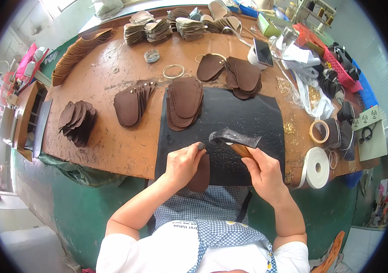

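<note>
My left hand (183,164) is closed around a short metal setting punch (201,146), its round grey top showing above the fingers. Under that hand a brown leather piece (199,176) with a rounded end lies at the near edge of a black mat (244,109). The punch's lower end is hidden by my fingers. My right hand (265,176) grips the wooden handle of a hammer (236,136). Its dark head is above the mat, right of the punch and apart from it. Stitched brown leather pieces (185,102) overlap at the mat's far left corner.
More brown leather stacks (132,104) sit left of the mat, some with metal studs, and others (244,76) beyond it. Along the far edge stand piles of pale-backed pieces (157,31). A phone (262,52), tape rolls (315,167) and small brass parts (288,128) lie at right.
</note>
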The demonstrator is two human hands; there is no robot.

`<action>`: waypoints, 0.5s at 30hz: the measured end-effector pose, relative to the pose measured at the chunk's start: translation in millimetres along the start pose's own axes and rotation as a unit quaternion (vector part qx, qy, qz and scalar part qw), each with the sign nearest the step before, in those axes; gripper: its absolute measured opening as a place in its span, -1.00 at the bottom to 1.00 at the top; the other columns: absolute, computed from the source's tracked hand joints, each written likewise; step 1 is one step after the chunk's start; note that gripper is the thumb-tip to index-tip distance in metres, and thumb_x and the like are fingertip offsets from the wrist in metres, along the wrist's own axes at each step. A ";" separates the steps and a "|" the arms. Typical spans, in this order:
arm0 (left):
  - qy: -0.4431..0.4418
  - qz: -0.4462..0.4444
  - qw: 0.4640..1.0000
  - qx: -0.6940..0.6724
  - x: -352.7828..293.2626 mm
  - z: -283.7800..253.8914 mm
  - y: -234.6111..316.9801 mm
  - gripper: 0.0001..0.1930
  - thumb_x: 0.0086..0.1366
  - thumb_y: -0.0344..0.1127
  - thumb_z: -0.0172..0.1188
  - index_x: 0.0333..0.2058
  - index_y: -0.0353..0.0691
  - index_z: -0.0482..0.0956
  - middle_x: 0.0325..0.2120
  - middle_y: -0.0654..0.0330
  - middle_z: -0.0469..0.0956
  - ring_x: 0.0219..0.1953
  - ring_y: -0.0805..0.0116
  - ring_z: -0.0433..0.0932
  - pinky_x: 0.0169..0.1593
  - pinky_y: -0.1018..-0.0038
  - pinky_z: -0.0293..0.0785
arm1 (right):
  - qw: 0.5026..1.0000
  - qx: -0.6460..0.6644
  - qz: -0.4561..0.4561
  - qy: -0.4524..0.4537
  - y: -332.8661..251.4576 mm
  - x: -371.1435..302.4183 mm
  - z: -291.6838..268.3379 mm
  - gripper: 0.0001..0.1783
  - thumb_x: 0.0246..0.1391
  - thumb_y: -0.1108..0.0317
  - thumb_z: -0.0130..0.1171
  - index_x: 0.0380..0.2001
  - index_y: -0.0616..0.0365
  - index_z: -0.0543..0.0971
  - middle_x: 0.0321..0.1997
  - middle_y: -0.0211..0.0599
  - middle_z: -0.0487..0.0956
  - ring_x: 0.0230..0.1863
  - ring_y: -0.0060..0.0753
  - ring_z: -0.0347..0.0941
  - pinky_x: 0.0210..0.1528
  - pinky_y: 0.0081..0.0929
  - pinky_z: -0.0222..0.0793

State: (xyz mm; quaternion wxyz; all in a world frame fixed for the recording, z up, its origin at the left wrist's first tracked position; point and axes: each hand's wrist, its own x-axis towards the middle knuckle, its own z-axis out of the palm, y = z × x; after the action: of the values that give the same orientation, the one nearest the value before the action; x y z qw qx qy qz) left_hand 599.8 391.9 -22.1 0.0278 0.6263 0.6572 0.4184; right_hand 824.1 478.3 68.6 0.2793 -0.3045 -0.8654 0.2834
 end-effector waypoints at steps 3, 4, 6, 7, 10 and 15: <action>0.006 0.024 0.999 0.031 -1.8 2.6 -4.4 -0.79 0.27 -0.37 0.32 -0.20 -0.36 0.59 -0.49 0.05 0.65 -0.47 0.15 0.67 -0.42 0.36 0.60 | 0.999 0.034 -0.028 0.019 -27.5 12.9 -21.8 -0.75 0.23 0.53 0.20 -0.03 0.34 0.56 -0.31 -0.01 0.63 -0.40 -0.02 0.62 -0.33 -0.41 0.52; 0.009 0.023 0.999 0.031 -2.2 1.0 -3.0 -0.79 0.27 -0.37 0.32 -0.20 -0.36 0.59 -0.49 0.05 0.65 -0.47 0.15 0.67 -0.42 0.36 0.60 | 0.999 0.032 -0.030 0.017 -36.6 11.8 -26.0 -0.75 0.23 0.53 0.20 -0.03 0.34 0.56 -0.31 -0.01 0.63 -0.40 -0.02 0.62 -0.33 -0.41 0.52; 0.019 0.030 0.999 0.027 0.5 0.0 -0.4 -0.80 0.27 -0.36 0.32 -0.21 -0.36 0.59 -0.51 0.07 0.65 -0.47 0.17 0.67 -0.43 0.37 0.59 | 0.987 0.124 -0.057 0.087 -48.3 7.5 -32.2 -0.75 0.21 0.57 0.19 -0.04 0.35 0.58 -0.31 -0.03 0.63 -0.40 0.01 0.62 -0.34 -0.42 0.53; 0.022 0.032 0.999 0.026 2.2 -0.7 2.5 -0.80 0.27 -0.36 0.32 -0.21 -0.36 0.59 -0.51 0.07 0.65 -0.47 0.17 0.67 -0.43 0.37 0.59 | 0.994 0.033 -0.089 0.049 -43.3 7.2 -32.6 -0.71 0.20 0.56 0.20 -0.01 0.35 0.58 -0.34 -0.04 0.62 -0.43 0.03 0.60 -0.36 -0.40 0.55; -0.018 0.020 0.998 0.051 4.2 -2.6 8.7 -0.81 0.26 -0.36 0.32 -0.23 -0.34 0.59 -0.51 0.09 0.64 -0.47 0.19 0.67 -0.43 0.38 0.59 | 0.994 -0.064 -0.061 -0.058 -28.7 21.2 -13.2 -0.69 0.18 0.46 0.26 0.00 0.30 0.59 -0.38 -0.06 0.61 -0.44 0.02 0.61 -0.43 -0.25 0.54; 0.033 -0.003 0.999 0.027 -5.7 3.3 -0.3 -0.87 0.27 -0.36 0.32 -0.28 -0.27 0.60 -0.47 0.05 0.67 -0.45 0.09 0.69 -0.41 0.31 0.60 | 0.992 -0.048 -0.116 0.011 -54.1 27.4 -44.9 -0.69 0.18 0.53 0.23 0.00 0.36 0.58 -0.23 -0.05 0.67 -0.29 -0.03 0.66 -0.23 -0.35 0.56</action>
State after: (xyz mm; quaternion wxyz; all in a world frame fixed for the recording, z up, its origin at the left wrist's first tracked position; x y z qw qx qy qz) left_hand 602.6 388.9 -27.2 -0.0099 0.6104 0.6711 0.4207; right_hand 815.6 476.1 143.5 0.3047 -0.2183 -0.9044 0.2037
